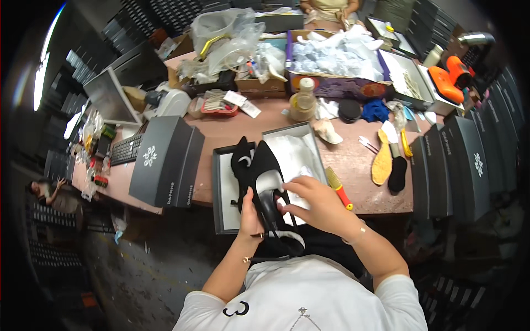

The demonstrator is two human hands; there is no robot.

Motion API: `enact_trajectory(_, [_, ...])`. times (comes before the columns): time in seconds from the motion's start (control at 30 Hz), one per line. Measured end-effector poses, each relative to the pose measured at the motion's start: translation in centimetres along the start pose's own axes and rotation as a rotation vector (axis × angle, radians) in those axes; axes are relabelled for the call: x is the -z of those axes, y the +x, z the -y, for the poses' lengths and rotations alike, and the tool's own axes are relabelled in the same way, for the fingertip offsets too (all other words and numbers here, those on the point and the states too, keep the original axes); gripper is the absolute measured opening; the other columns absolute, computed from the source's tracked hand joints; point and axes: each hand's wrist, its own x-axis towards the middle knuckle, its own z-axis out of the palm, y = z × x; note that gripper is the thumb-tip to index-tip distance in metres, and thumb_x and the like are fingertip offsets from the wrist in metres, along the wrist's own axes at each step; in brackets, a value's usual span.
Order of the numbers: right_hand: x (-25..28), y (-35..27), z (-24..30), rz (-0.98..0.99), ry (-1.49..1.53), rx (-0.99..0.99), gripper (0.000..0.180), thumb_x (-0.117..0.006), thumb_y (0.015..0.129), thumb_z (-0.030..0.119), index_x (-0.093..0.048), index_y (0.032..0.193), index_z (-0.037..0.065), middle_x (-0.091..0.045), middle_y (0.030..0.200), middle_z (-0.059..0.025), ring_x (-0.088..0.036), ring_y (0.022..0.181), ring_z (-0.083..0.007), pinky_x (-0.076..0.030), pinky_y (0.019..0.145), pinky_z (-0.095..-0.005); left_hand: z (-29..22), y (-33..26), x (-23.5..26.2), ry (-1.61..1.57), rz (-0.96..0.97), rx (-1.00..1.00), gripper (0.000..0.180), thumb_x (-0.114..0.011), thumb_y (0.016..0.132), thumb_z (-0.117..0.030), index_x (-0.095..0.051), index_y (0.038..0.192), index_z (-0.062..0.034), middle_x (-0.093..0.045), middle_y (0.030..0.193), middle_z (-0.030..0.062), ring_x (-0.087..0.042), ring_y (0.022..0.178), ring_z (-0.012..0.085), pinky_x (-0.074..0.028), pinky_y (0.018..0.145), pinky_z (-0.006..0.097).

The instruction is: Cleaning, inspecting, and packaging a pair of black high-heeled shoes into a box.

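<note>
A black pointed-toe shoe (265, 158) with a pale lining is held over an open grey shoebox (223, 225). My left hand (251, 218) grips it along its left side, thumb pointing up the shoe. At its right edge, near the opening, the bent thumb and fingers of my right hand (312, 202) close on the shoe; the exact contact is partly hidden. A second black pointed shoe (241, 156) lies to the left of the held one, over the box. White tissue paper (295, 160) lines the box's right part.
Closed dark shoeboxes (165, 163) stand at left, more boxes (465, 165) at right. A brush (338, 188) lies right of the shoebox, with a yellow insole (382, 160) farther right. A bottle (303, 102) and a carton of white paper wads (338, 83) stand behind. Other people are farther off.
</note>
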Motion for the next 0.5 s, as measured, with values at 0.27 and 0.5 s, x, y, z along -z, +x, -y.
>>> enact_trajectory(0.27, [-5.6,0.1,-5.0,0.216,-0.355,-0.067,0.043,-0.075,0.075,0.030,-0.052,0.101,0.005,-0.062,0.080,-0.0130,-0.065,0.070,-0.0327,-0.052,0.060,-0.0409,2.2,-2.0,1.6,0.150,-0.026,0.105,0.046,-0.040,0.100,-0.045,-0.045,0.127,-0.0074,-0.059,0.110,0.0099,-0.061,0.090,0.0199,-0.054,0.080,0.038])
enact_trajectory(0.5, [-6.1,1.4,-5.3,0.011,-0.556,0.095,0.016,-0.066,0.076,0.017,-0.057,0.084,0.006,-0.057,0.073,-0.0090,-0.065,0.069,-0.0248,-0.051,0.056,-0.0351,3.2,-2.3,-1.0,0.156,-0.150,-0.015,0.050,-0.038,0.100,-0.050,-0.049,0.120,-0.0059,-0.059,0.102,0.0078,-0.060,0.085,0.0185,-0.052,0.076,0.034])
